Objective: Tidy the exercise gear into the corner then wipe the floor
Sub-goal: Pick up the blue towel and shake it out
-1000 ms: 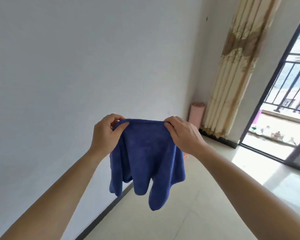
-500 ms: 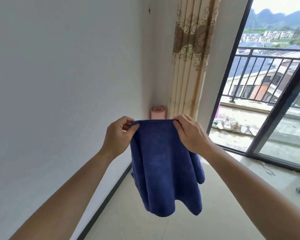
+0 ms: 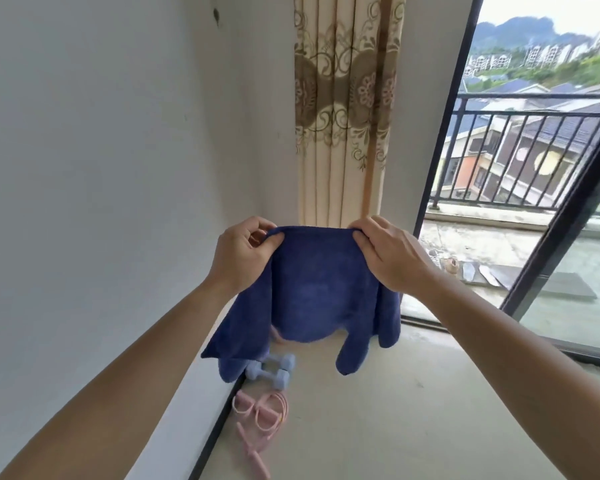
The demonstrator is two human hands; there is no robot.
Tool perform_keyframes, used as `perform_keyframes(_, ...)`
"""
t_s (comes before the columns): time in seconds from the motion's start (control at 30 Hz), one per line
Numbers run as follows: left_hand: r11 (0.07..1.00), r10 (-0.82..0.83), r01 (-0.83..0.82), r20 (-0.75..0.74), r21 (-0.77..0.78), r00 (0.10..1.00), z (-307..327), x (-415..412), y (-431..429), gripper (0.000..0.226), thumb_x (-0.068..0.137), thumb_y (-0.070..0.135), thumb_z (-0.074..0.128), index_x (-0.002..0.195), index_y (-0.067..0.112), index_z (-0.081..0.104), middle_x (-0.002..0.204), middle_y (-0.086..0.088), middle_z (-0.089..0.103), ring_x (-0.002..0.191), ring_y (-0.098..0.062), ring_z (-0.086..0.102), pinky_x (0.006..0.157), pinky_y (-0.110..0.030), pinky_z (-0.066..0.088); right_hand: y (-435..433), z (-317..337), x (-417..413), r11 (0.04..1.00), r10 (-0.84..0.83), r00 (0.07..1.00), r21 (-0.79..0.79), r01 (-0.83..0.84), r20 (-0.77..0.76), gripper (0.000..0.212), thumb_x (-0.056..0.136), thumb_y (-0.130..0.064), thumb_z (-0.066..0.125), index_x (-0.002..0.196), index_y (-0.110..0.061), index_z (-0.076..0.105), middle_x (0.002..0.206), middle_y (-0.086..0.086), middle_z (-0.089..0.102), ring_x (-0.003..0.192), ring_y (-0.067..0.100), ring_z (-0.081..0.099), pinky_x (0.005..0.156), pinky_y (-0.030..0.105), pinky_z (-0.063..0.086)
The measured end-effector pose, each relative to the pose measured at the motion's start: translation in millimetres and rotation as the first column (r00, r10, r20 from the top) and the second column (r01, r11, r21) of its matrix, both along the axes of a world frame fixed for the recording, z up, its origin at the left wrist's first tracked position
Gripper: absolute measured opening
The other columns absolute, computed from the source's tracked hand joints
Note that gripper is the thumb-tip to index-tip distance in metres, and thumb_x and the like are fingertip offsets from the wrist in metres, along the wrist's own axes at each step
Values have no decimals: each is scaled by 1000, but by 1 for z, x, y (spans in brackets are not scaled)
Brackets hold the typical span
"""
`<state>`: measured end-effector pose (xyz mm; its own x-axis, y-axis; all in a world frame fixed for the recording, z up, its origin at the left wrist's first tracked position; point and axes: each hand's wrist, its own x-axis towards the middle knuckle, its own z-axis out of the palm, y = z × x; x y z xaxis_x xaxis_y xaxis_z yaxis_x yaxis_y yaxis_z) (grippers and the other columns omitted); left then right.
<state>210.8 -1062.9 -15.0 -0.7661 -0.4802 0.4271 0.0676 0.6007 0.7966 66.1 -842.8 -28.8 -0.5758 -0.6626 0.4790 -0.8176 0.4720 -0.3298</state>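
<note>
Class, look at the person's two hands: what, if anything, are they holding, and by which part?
Both the left hand and right hand pinch a blue cloth by its top edge, one near each end.

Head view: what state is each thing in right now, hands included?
Blue cloth: held up by its top edge, hanging unfolded.
Left hand: pinching the cloth's left corner.
Right hand: pinching its right corner.
Dumbbells: lying on the floor by the wall.
Pink jump rope: coiled on the floor.
Curtain: drawn aside.
</note>
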Motion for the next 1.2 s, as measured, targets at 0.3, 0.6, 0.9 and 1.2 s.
perform_keyframes(0.3, 989, 132, -134, 32, 61, 991, -3, -246, -101, 7, 90, 21, 70, 86, 27, 70, 74, 10, 68, 65, 1, 59, 62, -11, 47, -121, -11, -263, 989, 146, 987, -34, -144, 62, 24, 105, -39, 37, 113, -26, 55, 100, -13, 58, 86, 16, 58, 74, 32, 42)
perform_keyframes(0.6, 923, 356, -355, -23, -148, 934, 53, -388, -243, 2, 83, 28, 77, 83, 29, 75, 73, 13, 71, 70, -11, 65, 70, -29, 52, -302, 55, -452, 961, 268, 954, -26, -274, -137, 35, 96, -60, 46, 86, -28, 57, 74, -11, 58, 68, 13, 55, 62, 32, 46)
perform_keyframes(0.9, 573, 577, -672, -352, -469, 737, 153, -489, -407, 12, 90, 35, 64, 91, 23, 68, 83, 14, 63, 75, -11, 58, 70, -28, 44, -502, 168, -551, 913, 281, 878, -173, -368, -387, 35, 100, -54, 46, 102, -23, 63, 92, -8, 53, 77, 17, 56, 69, 36, 49)
perform_keyframes(1.2, -158, 488, -687, -661, -709, 570, 269, -549, -496, 13, 82, 12, 59, 92, 13, 68, 78, -9, 65, 75, -34, 58, 63, -41, 40, -631, 294, -593, 785, 231, 812, -390, -481, -537, 24, 101, -36, 51, 109, -17, 63, 104, 1, 62, 86, 23, 61, 68, 33, 43)
